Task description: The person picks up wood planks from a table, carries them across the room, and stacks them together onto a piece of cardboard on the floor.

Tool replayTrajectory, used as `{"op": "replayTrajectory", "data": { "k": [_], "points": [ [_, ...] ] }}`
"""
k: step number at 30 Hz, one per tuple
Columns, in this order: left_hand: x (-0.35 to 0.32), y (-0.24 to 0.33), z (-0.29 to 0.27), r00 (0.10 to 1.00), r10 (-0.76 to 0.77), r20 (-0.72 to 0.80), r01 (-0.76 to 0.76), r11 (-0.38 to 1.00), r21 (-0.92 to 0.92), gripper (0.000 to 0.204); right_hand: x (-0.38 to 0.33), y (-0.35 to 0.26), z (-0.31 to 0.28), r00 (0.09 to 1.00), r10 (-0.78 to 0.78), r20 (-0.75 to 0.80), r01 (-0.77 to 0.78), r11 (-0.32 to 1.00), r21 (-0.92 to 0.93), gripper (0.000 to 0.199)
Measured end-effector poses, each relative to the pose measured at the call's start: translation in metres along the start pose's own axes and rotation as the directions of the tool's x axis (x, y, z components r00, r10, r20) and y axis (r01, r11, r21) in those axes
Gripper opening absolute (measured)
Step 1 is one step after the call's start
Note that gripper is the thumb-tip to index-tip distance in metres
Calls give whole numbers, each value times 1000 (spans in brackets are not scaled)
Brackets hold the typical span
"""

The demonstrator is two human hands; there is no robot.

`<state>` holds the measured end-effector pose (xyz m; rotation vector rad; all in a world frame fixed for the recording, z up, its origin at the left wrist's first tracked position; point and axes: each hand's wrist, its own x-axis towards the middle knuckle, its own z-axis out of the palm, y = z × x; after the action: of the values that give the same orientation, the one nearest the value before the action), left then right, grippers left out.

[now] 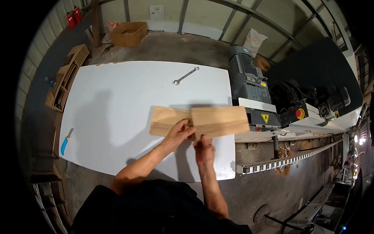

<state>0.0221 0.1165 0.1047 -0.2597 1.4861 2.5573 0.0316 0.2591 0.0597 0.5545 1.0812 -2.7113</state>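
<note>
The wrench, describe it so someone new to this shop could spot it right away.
Start at the big white board lying flat beside the grey motor. Near its far edge lies a silver open-ended wrench, alone and angled. It is the only metal tool there; the blue-handled tool sits at the left edge.

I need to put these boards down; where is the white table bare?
The white table is bare between the wrench and the blue knife, left of the boards. It is crowded to the right, against the grey machine.
</note>
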Motion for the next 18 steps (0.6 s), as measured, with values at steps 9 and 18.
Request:
{"op": "replayTrajectory", "data": {
  "k": [9,18],
  "points": [
    [-35,56,-72,983,-19,-182,29,998,53,24,10,-53,29,988,-135,72,147,969,-199,13],
    [-87,166,-87,936,342,-78,-328,932,156,43,-18,-120,91,889,-299,347,382,901,-203,13]
  ]
}}
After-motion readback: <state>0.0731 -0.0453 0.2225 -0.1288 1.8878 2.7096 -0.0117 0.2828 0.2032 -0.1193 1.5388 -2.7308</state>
